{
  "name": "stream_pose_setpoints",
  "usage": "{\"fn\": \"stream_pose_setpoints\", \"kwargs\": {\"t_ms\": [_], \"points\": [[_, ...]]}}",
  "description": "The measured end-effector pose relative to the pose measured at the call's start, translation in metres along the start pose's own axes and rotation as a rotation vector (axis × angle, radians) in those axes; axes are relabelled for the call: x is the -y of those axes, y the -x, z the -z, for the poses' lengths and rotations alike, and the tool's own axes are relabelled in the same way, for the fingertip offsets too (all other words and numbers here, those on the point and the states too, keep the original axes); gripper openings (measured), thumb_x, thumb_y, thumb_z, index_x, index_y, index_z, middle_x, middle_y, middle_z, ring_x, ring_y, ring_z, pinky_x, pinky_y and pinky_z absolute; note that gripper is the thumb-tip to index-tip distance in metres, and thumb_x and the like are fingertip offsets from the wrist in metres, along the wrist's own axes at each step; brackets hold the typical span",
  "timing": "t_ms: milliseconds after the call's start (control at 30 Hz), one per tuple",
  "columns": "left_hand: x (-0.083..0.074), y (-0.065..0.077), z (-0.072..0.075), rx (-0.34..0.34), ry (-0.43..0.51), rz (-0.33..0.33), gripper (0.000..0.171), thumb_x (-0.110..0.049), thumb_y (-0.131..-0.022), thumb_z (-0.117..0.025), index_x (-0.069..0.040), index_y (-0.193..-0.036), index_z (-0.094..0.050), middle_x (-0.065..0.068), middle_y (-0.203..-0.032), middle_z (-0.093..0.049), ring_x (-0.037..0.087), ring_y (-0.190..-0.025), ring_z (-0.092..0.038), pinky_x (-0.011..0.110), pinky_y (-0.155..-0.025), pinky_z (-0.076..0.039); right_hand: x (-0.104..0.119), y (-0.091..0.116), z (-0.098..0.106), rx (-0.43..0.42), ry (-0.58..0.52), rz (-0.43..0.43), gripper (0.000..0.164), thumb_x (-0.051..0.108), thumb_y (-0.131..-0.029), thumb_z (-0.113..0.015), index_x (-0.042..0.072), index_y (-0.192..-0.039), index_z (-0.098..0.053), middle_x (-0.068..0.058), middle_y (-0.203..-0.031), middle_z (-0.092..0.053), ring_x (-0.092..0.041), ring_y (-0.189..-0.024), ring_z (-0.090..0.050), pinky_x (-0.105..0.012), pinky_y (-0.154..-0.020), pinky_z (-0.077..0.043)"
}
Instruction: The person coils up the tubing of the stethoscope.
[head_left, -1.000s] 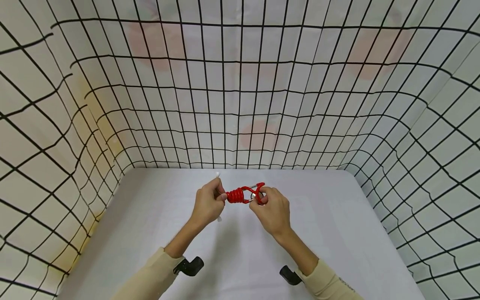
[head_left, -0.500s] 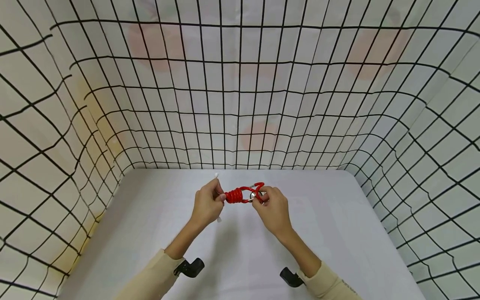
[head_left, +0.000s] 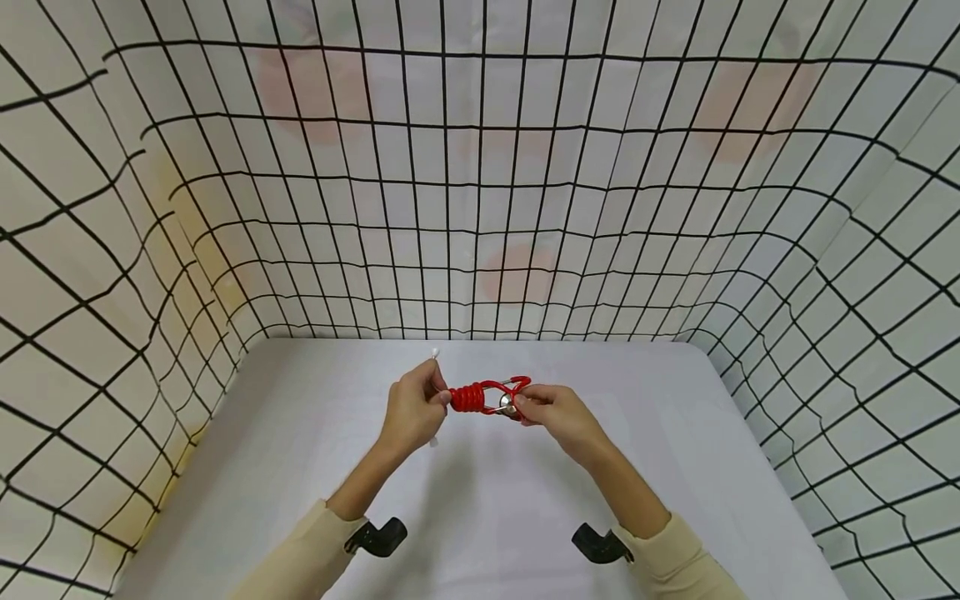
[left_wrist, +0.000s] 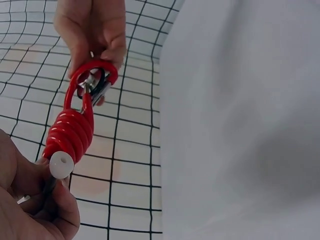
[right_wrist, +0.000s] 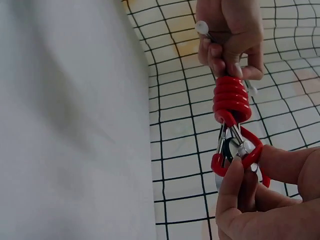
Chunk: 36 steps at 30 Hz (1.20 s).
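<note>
A red coiled cord (head_left: 468, 398) with a looped end and metal fittings (head_left: 507, 403) is stretched between my two hands, above the white surface. My left hand (head_left: 412, 408) pinches the far end of the coil and also a thin rod with white round ends (left_wrist: 61, 165); the middle of the rod is hidden in the fingers. At the other end, my right hand (head_left: 561, 417) pinches the red loop (right_wrist: 254, 156) beside the silver fitting. A dark ring (right_wrist: 230, 148) shows inside the loop. What kind of item the cord belongs to I cannot tell.
A white-covered table (head_left: 495, 517) lies below the hands. Black wire grid panels (head_left: 480, 175) stand at the back and both sides, with pale cloth behind them. Black camera mounts (head_left: 378, 537) sit on both wrists, by the beige sleeves (head_left: 300, 550).
My right hand has shifted slightly right and down, its fingers now more stretched out toward the loop, and more of the silver fitting shows. The left hand has stayed almost in place.
</note>
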<state>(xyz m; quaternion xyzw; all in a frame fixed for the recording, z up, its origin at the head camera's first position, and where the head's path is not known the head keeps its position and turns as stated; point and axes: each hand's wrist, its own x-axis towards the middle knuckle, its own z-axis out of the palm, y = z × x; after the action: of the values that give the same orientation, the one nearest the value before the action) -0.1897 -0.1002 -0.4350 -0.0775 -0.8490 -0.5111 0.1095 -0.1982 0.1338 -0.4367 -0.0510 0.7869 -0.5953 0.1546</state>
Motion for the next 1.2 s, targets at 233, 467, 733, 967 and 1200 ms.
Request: {"fn": "stream_pose_setpoints", "kwargs": {"t_ms": [233,467,733,967,1200], "points": [[-0.003,0.002,0.000,0.017,-0.038,-0.010,0.020,0.008,-0.080,-0.061,-0.010,-0.075,-0.054,-0.001,-0.064,-0.062,0.017,-0.053,-0.051,0.025,-0.044,-0.044,-0.004,-0.001,-0.001,0.046,-0.004,-0.067,0.021,0.019,-0.091,-0.062,0.001,-0.100,-0.071,-0.006,-0.092,-0.067,-0.027,-0.091,-0.055,-0.036,-0.079,-0.041],[-0.005,0.005,-0.003,0.022,-0.033,-0.017,0.020,0.009,-0.079,-0.060,-0.008,-0.075,-0.053,0.002,-0.062,-0.061,0.017,-0.052,-0.049,0.025,-0.043,-0.043,-0.006,0.001,-0.014,-0.078,0.043,-0.049,0.014,0.013,-0.088,-0.064,0.000,-0.084,-0.068,-0.005,-0.077,-0.064,-0.022,-0.077,-0.051,-0.031,-0.064,-0.039],[-0.005,0.006,-0.009,0.011,-0.043,-0.029,0.022,0.012,-0.076,-0.059,-0.009,-0.073,-0.052,-0.001,-0.059,-0.057,0.014,-0.051,-0.048,0.023,-0.041,-0.041,-0.011,0.003,-0.027,-0.216,0.139,0.041,0.014,0.011,-0.086,-0.068,0.001,-0.079,-0.061,-0.004,-0.067,-0.053,-0.018,-0.067,-0.046,-0.028,-0.056,-0.037],[-0.002,0.008,-0.014,0.014,-0.052,-0.024,0.022,0.011,-0.077,-0.060,-0.009,-0.072,-0.051,-0.001,-0.059,-0.056,0.015,-0.052,-0.047,0.023,-0.042,-0.040,-0.011,0.002,-0.034,-0.364,0.479,0.237,0.018,0.008,-0.081,-0.068,0.003,-0.069,-0.055,-0.005,-0.066,-0.048,-0.021,-0.068,-0.043,-0.031,-0.057,-0.034],[0.005,0.009,-0.018,0.009,-0.053,-0.048,0.022,0.011,-0.078,-0.061,-0.008,-0.072,-0.052,0.000,-0.062,-0.059,0.015,-0.052,-0.048,0.022,-0.041,-0.040,-0.012,0.001,-0.041,-0.431,0.642,0.289,0.017,0.007,-0.077,-0.069,0.003,-0.072,-0.054,-0.006,-0.074,-0.045,-0.021,-0.073,-0.042,-0.033,-0.064,-0.034]]}}
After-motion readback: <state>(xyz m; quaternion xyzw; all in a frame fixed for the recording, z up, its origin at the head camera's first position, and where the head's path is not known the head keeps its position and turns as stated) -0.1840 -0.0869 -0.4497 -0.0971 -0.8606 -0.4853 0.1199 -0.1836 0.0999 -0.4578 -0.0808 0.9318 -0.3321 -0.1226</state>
